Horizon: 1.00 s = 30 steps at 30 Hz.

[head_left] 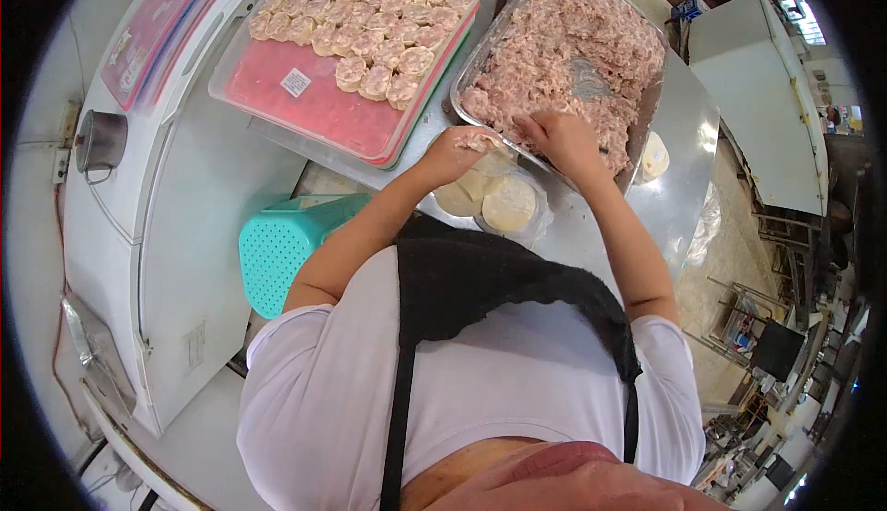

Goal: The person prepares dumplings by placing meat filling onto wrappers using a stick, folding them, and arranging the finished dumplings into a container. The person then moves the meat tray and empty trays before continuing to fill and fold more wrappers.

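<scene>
My left hand (pixel 453 155) is closed around a dumpling wrapper with pink minced meat (pixel 479 141) on it, just in front of the metal tray. At the near edge of that tray (pixel 456 104), my right hand (pixel 562 141) has its fingers bent together against the minced filling (pixel 554 40); whether they hold a tool or meat is hidden. Round pale wrappers (pixel 508 203) lie in clear plastic below my hands. To the left, rows of filled dumplings (pixel 374 12) cover the far part of a red-based plastic tray (pixel 305 114).
A turquoise perforated basket (pixel 277 248) stands left of my body, beside a white freezer (pixel 203 160) bearing a metal pot (pixel 100 141) and coloured lids (pixel 157 35). More round wrappers (pixel 654 158) lie right of the metal tray on the steel table (pixel 684 114).
</scene>
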Available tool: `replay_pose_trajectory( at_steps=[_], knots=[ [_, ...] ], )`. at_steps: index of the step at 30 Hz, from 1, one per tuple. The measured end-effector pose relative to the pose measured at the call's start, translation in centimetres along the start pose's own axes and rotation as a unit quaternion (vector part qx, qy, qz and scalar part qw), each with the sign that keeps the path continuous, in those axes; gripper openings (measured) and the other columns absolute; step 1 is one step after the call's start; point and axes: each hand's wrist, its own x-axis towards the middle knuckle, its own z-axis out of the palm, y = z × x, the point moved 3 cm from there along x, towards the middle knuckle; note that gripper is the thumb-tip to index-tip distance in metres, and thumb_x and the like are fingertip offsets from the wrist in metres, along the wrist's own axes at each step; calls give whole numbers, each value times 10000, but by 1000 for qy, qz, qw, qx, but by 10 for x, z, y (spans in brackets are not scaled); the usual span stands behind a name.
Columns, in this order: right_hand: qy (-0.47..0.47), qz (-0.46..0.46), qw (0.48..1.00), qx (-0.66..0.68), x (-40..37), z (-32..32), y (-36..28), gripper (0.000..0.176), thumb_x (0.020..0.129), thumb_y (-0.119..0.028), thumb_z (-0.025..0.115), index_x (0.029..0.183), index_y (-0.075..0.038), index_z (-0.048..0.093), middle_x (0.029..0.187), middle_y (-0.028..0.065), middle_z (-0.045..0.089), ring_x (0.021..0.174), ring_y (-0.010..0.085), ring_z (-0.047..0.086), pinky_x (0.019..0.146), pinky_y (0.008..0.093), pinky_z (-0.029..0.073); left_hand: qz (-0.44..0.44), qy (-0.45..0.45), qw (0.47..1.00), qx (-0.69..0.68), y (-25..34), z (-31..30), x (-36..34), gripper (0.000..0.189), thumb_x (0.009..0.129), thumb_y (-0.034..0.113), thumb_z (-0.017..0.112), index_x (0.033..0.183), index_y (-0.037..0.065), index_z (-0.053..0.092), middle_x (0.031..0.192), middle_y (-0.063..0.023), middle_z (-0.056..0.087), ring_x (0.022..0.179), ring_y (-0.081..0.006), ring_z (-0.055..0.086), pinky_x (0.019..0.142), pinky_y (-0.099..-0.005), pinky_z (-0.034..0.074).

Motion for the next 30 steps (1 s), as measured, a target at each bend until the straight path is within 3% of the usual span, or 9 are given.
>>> replay_pose_trajectory(
  at_steps=[3, 5, 9, 12, 14, 16, 22, 29, 30],
  knots=[
    [24, 49, 985, 164, -6, 0, 16, 392, 918, -405, 545, 764, -80, 699, 787, 160, 674, 753, 341, 658, 638, 458, 522, -9, -27, 1000, 10, 19, -8, -7, 210, 901, 103, 595, 1082, 29, 672, 979, -36, 689, 893, -106, 609, 823, -258, 484],
    [57, 65, 996, 26, 10, -22, 28, 366, 898, -395, 572, 765, -79, 701, 801, 156, 674, 760, 331, 658, 628, 444, 523, -1, -54, 998, 24, 25, -11, -11, 205, 931, 119, 584, 1098, 29, 662, 1002, -31, 681, 898, -102, 607, 829, -254, 482],
    [130, -66, 965, -217, 68, -32, 63, 189, 807, -253, 626, 768, -96, 724, 786, 125, 687, 767, 275, 682, 629, 410, 547, -10, -24, 1000, 7, 16, -16, -11, 198, 936, 123, 580, 1092, 36, 666, 1004, -30, 680, 891, -101, 610, 815, -260, 494],
    [44, -39, 964, -259, 106, -21, 55, 137, 770, -163, 612, 753, -86, 725, 783, 118, 694, 778, 258, 687, 632, 409, 555, -1, -9, 1000, -3, 14, -16, -8, 194, 936, 123, 579, 1083, 35, 670, 1002, -31, 681, 891, -101, 610, 811, -260, 495],
    [51, -71, 958, -273, 110, -15, 38, 148, 769, -123, 588, 742, -68, 723, 773, 137, 696, 771, 277, 692, 628, 409, 556, 0, -3, 1000, 1, 15, -15, -7, 194, 933, 124, 581, 1079, 31, 671, 999, -32, 681, 889, -101, 610, 809, -258, 494],
    [25, -101, 963, -250, 108, -19, 24, 162, 778, -133, 581, 745, -58, 721, 775, 149, 698, 752, 297, 696, 625, 411, 555, 24, 16, 998, 64, 21, -15, -9, 208, 927, 126, 586, 1084, 19, 669, 1001, -33, 683, 891, -99, 608, 819, -256, 488],
    [0, -132, 970, -204, 62, -9, -5, 206, 814, -220, 600, 730, -77, 721, 757, 148, 694, 727, 294, 697, 605, 401, 545, -2, 2, 1000, 28, 19, -16, -9, 235, 921, 128, 590, 1113, 15, 664, 1015, -37, 686, 931, -103, 604, 850, -258, 474],
    [-18, -31, 995, -93, 12, -5, -4, 373, 914, -380, 553, 735, -87, 699, 736, 143, 679, 703, 293, 679, 606, 442, 517, -34, -27, 998, -42, 17, -18, -20, 235, 939, 127, 579, 1137, 24, 649, 1071, -51, 675, 955, -116, 612, 876, -266, 483],
    [-11, -2, 1000, -9, 6, -2, 2, 380, 916, -392, 548, 747, -84, 691, 734, 155, 670, 715, 308, 673, 619, 444, 513, -23, -24, 999, -36, 17, -19, -21, 240, 942, 133, 581, 1145, 23, 643, 1080, -56, 672, 956, -123, 616, 872, -271, 491]
  ],
)
